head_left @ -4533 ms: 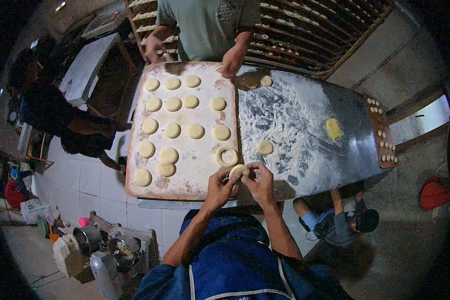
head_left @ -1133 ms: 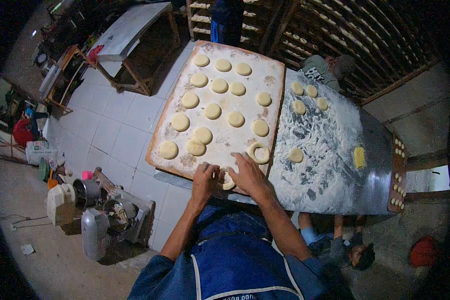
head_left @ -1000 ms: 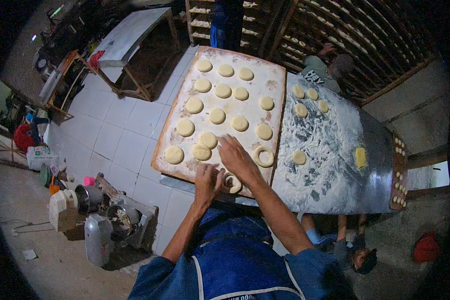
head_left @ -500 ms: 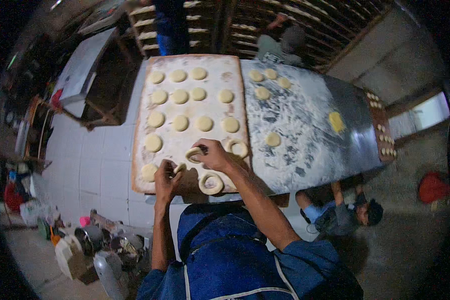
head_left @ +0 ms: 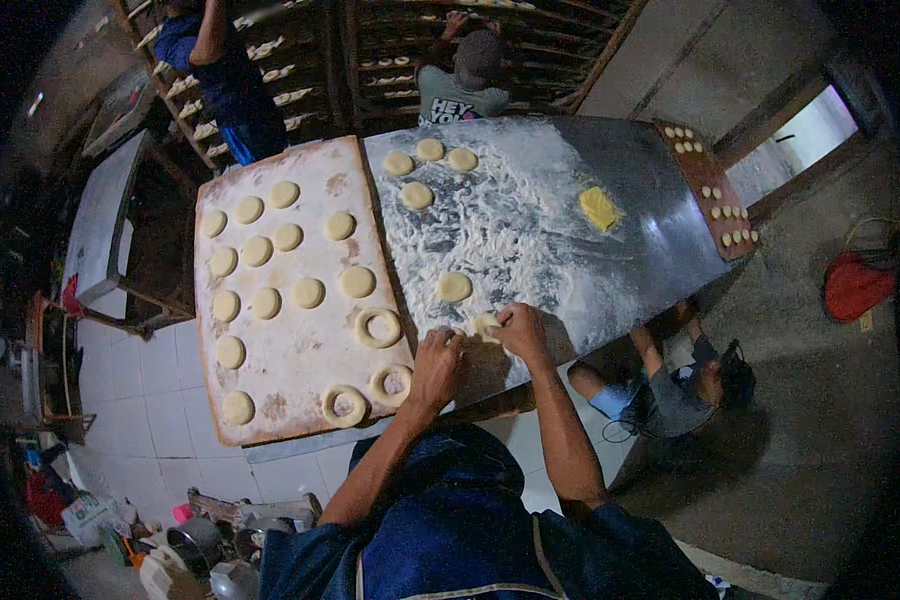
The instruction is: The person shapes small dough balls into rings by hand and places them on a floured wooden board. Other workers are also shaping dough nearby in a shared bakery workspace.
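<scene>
Your right hand (head_left: 523, 332) pinches a pale, round dough piece (head_left: 486, 326), two o'clock from your curled left hand (head_left: 438, 364), whose grip I can't tell; it's likely light, soft: hold its rim.

pale yellow dough rounds (head_left: 307, 293), pale yellow dough rings (head_left: 360, 328), white board (head_left: 295, 375) with brown spots and edges, grey table (head_left: 650, 200) with streaky white flour (head_left: 510, 225), bright yellow patch (head_left: 599, 208), dark blue apron (head_left: 440, 548) with pale edging, white tiles (head_left: 175, 400), grey shirt (head_left: 487, 103) with white letters
</scene>
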Demonstrator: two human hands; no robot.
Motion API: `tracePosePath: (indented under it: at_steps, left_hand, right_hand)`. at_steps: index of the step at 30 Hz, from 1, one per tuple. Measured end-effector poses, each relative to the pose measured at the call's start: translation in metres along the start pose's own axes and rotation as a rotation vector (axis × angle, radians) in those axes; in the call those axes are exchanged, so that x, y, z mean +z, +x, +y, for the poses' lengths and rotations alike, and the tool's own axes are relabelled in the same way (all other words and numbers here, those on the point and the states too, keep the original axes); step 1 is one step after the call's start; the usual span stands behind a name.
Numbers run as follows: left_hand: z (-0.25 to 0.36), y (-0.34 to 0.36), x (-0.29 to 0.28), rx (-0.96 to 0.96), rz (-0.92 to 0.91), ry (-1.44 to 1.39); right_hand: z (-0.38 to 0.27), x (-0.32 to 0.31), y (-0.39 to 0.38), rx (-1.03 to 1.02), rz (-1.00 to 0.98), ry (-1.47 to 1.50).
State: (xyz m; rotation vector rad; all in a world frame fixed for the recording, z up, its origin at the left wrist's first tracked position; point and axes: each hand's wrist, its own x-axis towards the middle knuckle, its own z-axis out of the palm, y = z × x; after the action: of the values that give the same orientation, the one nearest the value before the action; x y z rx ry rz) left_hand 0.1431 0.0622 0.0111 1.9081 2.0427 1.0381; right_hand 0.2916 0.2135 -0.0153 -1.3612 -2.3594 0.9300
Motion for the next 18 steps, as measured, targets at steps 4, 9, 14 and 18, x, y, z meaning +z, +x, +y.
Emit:
tracePosePath:
  at_steps: [4, 9, 14, 18]
  left_hand:
    - [0.015, 0.001, 0.009, -0.499, 0.131, -0.588]
    - [0.021, 0.009, 0.003, -0.687, 0.044, -1.055]
    - [0.024, 0.007, -0.005, -0.529, 0.12, -0.85]
    - [0.017, 0.008, -0.022, -0.648, 0.108, -1.017]
  right_hand:
    - [-0.013, -0.006, -0.02, 0.047, -0.075, 0.673]
    - [-0.049, -0.013, -0.04, 0.05, -0.077, 0.868]
    - [-0.049, 0.005, -0.038, -0.081, -0.065, 0.72]
    - [-0.078, -0.011, -0.039, -0.062, -0.227, 0.796]
